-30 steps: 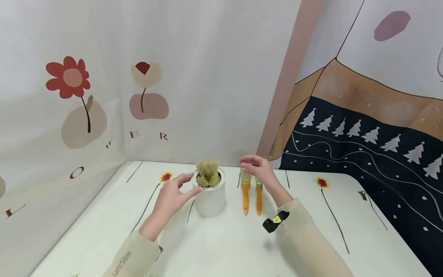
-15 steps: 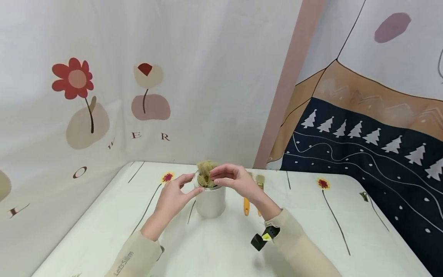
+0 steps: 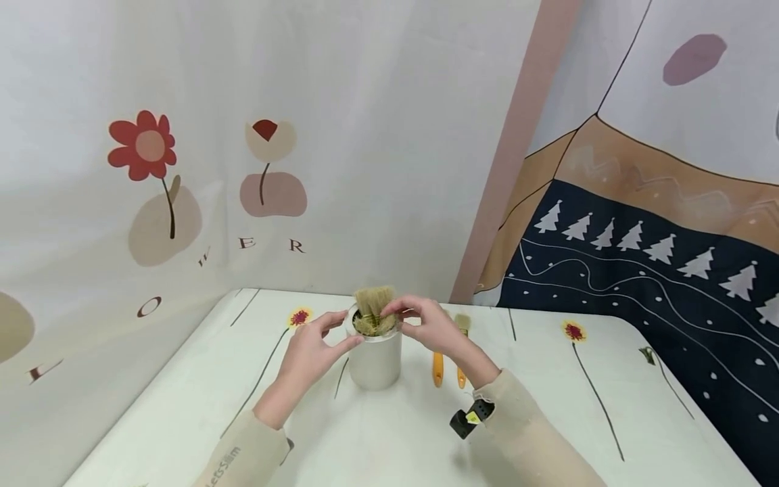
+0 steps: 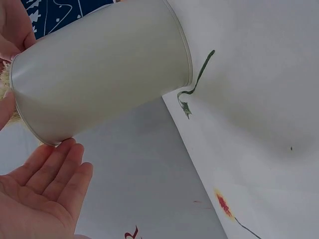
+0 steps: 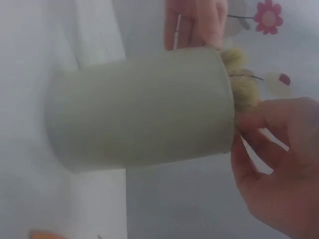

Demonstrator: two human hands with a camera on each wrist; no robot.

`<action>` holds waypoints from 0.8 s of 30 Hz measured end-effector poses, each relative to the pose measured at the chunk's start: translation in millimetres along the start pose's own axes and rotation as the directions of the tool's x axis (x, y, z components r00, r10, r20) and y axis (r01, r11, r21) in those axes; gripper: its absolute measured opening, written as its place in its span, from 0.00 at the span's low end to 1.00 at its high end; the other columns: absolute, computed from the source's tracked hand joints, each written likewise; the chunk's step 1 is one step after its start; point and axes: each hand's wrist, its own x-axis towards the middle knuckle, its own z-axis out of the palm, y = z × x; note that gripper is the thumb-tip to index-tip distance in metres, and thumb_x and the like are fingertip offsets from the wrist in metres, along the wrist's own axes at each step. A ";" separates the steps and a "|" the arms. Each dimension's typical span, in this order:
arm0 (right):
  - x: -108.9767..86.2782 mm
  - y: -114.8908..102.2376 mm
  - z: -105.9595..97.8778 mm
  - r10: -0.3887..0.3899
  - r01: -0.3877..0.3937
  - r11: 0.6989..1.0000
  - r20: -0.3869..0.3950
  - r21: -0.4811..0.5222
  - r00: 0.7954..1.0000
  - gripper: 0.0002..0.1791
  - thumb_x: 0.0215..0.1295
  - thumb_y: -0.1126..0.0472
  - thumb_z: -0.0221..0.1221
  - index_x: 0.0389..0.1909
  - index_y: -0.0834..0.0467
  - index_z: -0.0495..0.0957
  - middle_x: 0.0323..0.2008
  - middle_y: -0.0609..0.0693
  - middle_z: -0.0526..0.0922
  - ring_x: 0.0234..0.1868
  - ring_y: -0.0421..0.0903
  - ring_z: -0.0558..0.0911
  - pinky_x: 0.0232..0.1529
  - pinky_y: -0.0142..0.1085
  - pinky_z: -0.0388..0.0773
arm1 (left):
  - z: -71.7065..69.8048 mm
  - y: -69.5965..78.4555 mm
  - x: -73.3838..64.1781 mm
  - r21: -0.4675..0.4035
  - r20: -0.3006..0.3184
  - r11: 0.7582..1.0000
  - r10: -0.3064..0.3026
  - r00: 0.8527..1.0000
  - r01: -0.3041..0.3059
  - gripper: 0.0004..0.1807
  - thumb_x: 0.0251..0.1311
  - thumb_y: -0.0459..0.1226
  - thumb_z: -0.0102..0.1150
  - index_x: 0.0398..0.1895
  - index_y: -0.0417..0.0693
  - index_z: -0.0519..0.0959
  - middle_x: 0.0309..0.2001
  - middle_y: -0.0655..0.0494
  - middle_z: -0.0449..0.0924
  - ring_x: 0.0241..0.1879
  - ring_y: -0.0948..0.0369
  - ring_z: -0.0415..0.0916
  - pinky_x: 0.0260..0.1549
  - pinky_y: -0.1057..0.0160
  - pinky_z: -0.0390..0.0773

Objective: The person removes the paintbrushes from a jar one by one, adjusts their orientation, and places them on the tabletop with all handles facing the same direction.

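A white cylindrical pot (image 3: 374,368) stands upright on the table with several paintbrushes inside, bristle ends up. One paintbrush's pale bristles (image 3: 372,299) rise above the others; the handles are hidden inside. My left hand (image 3: 312,352) holds the pot at its rim, thumb on the near side and fingers on the far side. In the left wrist view, those fingers (image 4: 65,159) lie nearly straight against the rim. From the right, my right hand (image 3: 429,329) pinches at the bristles over the rim. The right wrist view shows its fingertips (image 5: 246,119) against the bristles.
Two paintbrushes with orange handles lie right of the pot, one handle (image 3: 438,370) beside the other (image 3: 461,377), partly covered by my right forearm. A printed curtain (image 3: 389,169) hangs behind the white table (image 3: 535,406). A dark tree-patterned cloth (image 3: 608,270) hangs at right.
My right hand has moved left from above the two brushes on the table to the bristles in the pot. The tall bristles now stand straighter. My left hand stays on the rim.
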 end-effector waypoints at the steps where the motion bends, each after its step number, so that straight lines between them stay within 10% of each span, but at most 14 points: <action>1: -1.1 1.4 1.1 0.007 -0.007 0.999 0.002 -0.038 1.000 0.15 0.66 0.75 0.56 0.48 0.58 0.83 0.49 0.54 0.84 0.51 0.51 0.81 0.59 0.50 0.79 | 0.9 -0.3 -1.6 -0.001 0.001 1.000 -0.004 1.000 0.004 0.33 0.55 0.50 0.71 0.64 0.50 0.77 0.60 0.48 0.81 0.61 0.44 0.78 0.59 0.45 0.78; 7: -3.0 4.1 6.5 0.031 -0.031 0.984 -0.005 -0.175 1.000 0.06 0.65 0.68 0.63 0.40 0.55 0.84 0.40 0.49 0.85 0.45 0.44 0.81 0.50 0.36 0.81 | 3.7 -1.6 -8.7 0.004 0.029 1.000 -0.021 0.999 0.021 0.34 0.56 0.51 0.71 0.65 0.50 0.76 0.61 0.48 0.81 0.62 0.44 0.77 0.59 0.45 0.78; 20: 3.2 -16.7 -26.3 0.017 0.050 0.965 -0.253 0.257 0.967 0.08 0.70 0.70 0.57 0.46 0.69 0.76 0.41 0.67 0.85 0.40 0.55 0.88 0.46 0.41 0.87 | 1.4 -2.6 -1.5 0.019 0.047 1.000 -0.017 0.999 0.016 0.35 0.57 0.52 0.70 0.66 0.48 0.75 0.62 0.46 0.80 0.62 0.42 0.76 0.60 0.45 0.77; 24: 9.1 -28.7 -49.7 -0.020 0.155 0.936 -0.391 0.317 0.920 0.09 0.69 0.72 0.57 0.46 0.73 0.75 0.36 0.50 0.88 0.36 0.42 0.88 0.44 0.37 0.87 | -3.3 -0.6 4.8 0.022 0.037 1.000 -0.004 0.999 0.003 0.35 0.57 0.51 0.70 0.66 0.48 0.75 0.62 0.45 0.80 0.62 0.42 0.76 0.60 0.44 0.77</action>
